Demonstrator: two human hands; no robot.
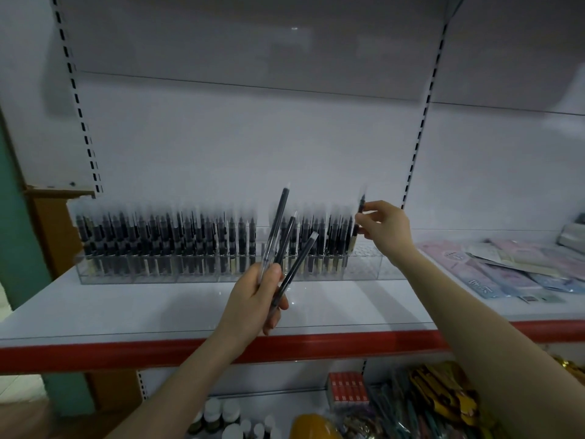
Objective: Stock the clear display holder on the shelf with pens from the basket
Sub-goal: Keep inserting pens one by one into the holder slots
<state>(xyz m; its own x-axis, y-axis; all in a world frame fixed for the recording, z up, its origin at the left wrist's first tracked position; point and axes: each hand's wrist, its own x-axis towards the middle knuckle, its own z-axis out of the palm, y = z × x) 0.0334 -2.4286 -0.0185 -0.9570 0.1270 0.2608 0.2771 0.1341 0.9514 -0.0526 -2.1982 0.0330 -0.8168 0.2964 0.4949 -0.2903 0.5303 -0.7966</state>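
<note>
The clear display holder [367, 271] stood at the back of the white shelf [126, 307], running from its left side to past the middle. Most of its slots were filled with upright dark pens [158, 240], blurred at their tops; a narrow gap showed near the middle, and the slots at the right end were bare.

The left hand [253, 299] was raised in front of the holder, well above the shelf, its fingers and thumb curled round the lower ends of three pens [276, 226]. These fanned upward and to the right, their pale caps on top, the longest reach going highest.

The right hand [387, 226] was stretched to the right end of the filled rows, where its thumb and fingertips pinched a single pen [359, 217]. That pen stood nearly upright, just beside the last stocked ones, its lower end at the holder's top; whether it sat in a slot could not be told.

Flat pastel packets [506, 269] lay on the right of the shelf. A red strip [316, 345] ran along the shelf's front edge. Below it were small capped bottles [218, 415], a red box [348, 388] and gold wrapped items [443, 391].
</note>
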